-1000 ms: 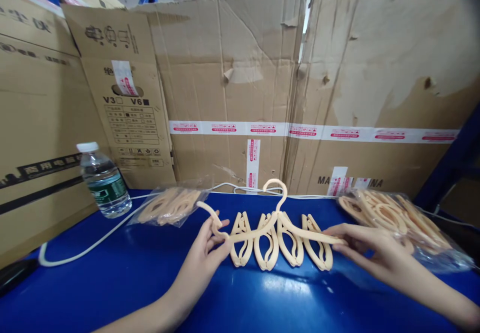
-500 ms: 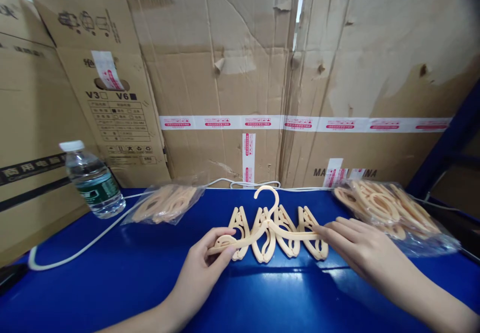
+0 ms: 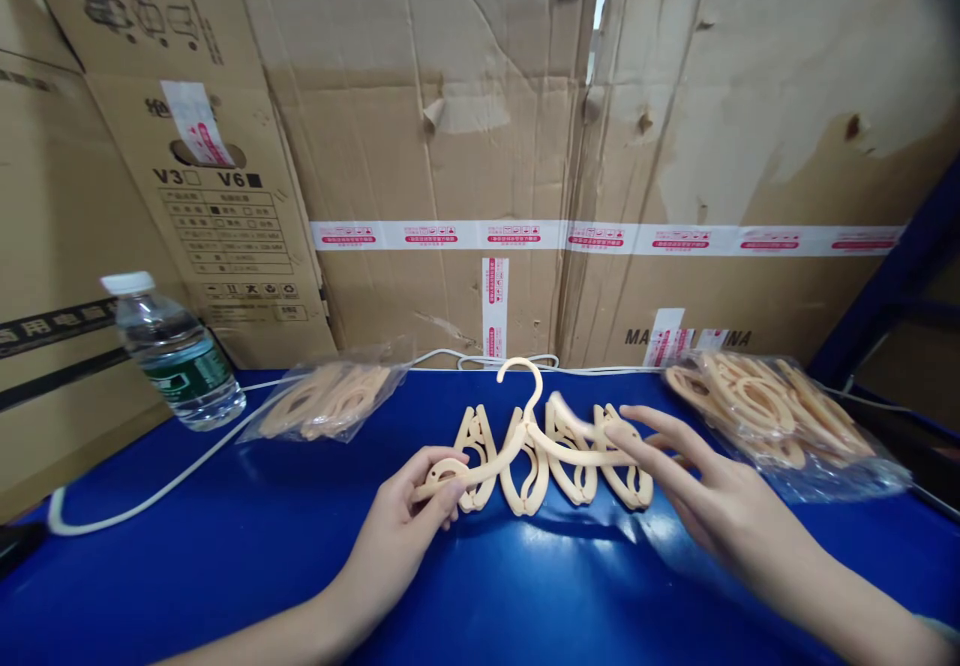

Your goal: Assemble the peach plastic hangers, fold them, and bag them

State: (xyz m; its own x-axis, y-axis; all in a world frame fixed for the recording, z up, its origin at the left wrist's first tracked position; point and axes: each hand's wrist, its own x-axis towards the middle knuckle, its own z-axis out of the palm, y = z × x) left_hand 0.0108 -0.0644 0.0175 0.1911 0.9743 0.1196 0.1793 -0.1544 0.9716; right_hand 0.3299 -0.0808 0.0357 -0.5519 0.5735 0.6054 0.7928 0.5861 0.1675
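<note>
A beige folding clothes hanger (image 3: 493,468) is spread in front of me, its hook (image 3: 534,378) pointing up. My left hand (image 3: 412,511) pinches its left arm end between thumb and fingers. At the other end, my right hand (image 3: 694,476) has its fingers apart by the hanger's right arm; whether they touch it I cannot tell. A blurred pale streak lies just left of these fingers. Behind the held hanger, several folded hangers (image 3: 630,486) lie in a row on the blue table (image 3: 570,596), partly covered by it.
A bagged pair of folded hangers (image 3: 330,401) lies back left, beside a water bottle (image 3: 176,356) and a white cable (image 3: 150,514). More bagged hangers (image 3: 772,411) lie back right. Cardboard sheets (image 3: 435,166) stand along the back edge.
My right fingers have lifted and spread from the hanger's right end. The left hand keeps its grip, and the hanger has shifted slightly left. The view has tilted a little.
</note>
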